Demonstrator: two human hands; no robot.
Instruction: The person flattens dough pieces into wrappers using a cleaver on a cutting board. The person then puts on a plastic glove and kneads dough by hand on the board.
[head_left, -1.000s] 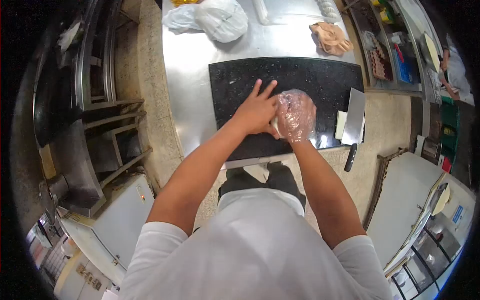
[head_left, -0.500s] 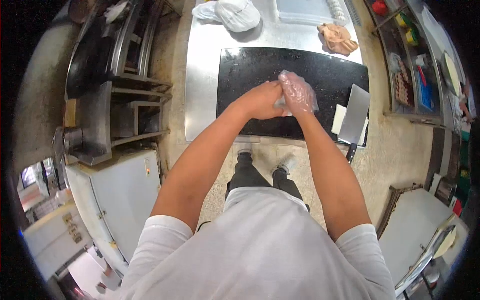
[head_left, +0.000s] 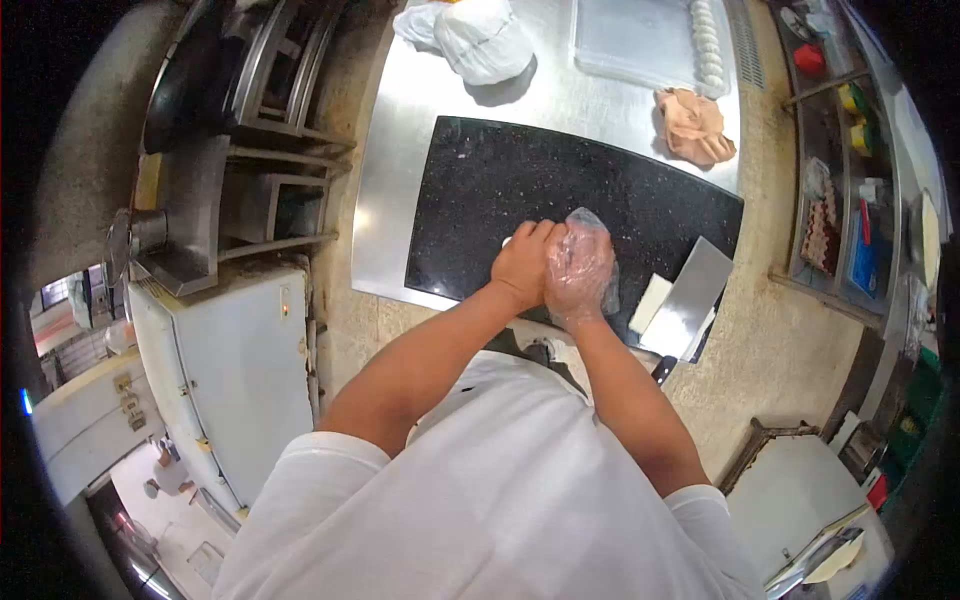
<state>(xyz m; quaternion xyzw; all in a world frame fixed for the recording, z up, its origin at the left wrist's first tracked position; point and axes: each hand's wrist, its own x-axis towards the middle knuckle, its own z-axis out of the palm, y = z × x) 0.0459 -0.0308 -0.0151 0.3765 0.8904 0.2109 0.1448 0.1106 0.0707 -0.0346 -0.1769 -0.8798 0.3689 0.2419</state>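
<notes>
My left hand [head_left: 520,265] is bare, with its fingers curled against the side of my right hand, where it appears to grip the clear plastic glove [head_left: 588,218]. That glove covers my right hand [head_left: 578,265], and loose plastic stands out past the knuckles and at the side. The right fingers are bent and partly hidden under the crinkled plastic. Both hands are held together above the near part of a black speckled board [head_left: 480,190]. A small white spot shows beside the left knuckles; I cannot make out what it is.
A cleaver [head_left: 690,300] lies across a white folded cloth [head_left: 652,303] at the board's right end, its handle over the edge. Further back on the steel table [head_left: 385,200] are a white plastic bag [head_left: 482,42], a crumpled tan cloth [head_left: 695,128] and a clear tray [head_left: 630,40] with several white dough balls [head_left: 707,50].
My hands have moved down in view, nearer my body, staying together. The left hand has shifted from near the right wrist up alongside the gloved fingers. The camera view has turned slightly.
</notes>
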